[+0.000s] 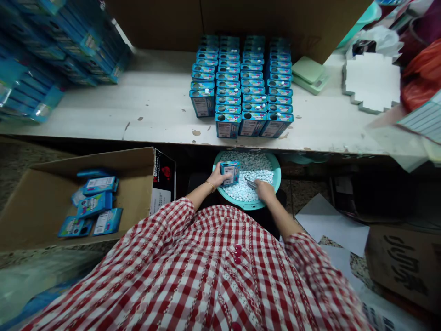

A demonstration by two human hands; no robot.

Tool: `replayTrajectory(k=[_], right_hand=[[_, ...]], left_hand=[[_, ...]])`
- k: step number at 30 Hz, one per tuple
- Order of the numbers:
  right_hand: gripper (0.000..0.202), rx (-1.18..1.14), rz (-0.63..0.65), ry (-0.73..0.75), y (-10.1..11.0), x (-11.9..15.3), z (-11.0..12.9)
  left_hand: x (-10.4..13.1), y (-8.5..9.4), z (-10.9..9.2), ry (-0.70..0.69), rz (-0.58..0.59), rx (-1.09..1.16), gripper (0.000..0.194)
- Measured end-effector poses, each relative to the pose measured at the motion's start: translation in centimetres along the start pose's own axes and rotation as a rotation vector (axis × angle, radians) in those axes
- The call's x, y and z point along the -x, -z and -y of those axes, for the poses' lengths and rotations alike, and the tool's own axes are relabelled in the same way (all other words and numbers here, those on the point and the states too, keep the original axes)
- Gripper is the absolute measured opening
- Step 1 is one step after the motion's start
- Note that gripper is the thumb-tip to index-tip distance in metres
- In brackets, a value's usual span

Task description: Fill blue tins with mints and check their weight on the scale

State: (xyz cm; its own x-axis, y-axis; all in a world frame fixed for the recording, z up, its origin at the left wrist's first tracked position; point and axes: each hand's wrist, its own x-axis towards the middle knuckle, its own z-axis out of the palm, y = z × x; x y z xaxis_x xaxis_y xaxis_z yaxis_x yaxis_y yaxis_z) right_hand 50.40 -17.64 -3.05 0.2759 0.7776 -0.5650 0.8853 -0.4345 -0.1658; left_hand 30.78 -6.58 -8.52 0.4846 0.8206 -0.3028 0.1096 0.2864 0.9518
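My left hand point(217, 176) grips a small blue candy box point(229, 173) upright over the left part of a turquoise basin point(277, 177). Small white candies point(257, 162) fill the basin, which sits at my lap. Low in the basin's right half, my right hand point(264, 191) is closed around a small grey metal scoop point(251, 184). The scoop's tip lies among the candies; its full shape is partly hidden. Rows of matching blue boxes point(254, 120) stand on the white table just beyond the basin, several with white candies on top.
An open cardboard box point(138, 184) with several blue packs point(94, 204) stands at left. Wrapped blue stacks point(86, 41) fill the table's far left. A pale green scale point(310, 76) and white cut card sheets point(372, 80) lie at right. Loose paper point(332, 223) covers part of the floor.
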Motion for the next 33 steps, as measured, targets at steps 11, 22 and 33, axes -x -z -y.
replayTrajectory(k=[11,22,33], right_hand=[[0.030,-0.352,-0.144,0.191,-1.1,-3.4,0.4],[0.026,-0.257,-0.060,0.315,9.2,1.7,0.5],[0.036,0.393,-0.035,0.187,13.7,4.7,7.9]], left_hand=[[1.4,2.0,-2.2,-0.160,-0.072,-0.012,0.059],[1.3,0.3,-2.5,-0.341,-0.034,-0.557,0.043],[1.3,-0.4,-2.5,-0.390,0.001,-0.637,0.045]])
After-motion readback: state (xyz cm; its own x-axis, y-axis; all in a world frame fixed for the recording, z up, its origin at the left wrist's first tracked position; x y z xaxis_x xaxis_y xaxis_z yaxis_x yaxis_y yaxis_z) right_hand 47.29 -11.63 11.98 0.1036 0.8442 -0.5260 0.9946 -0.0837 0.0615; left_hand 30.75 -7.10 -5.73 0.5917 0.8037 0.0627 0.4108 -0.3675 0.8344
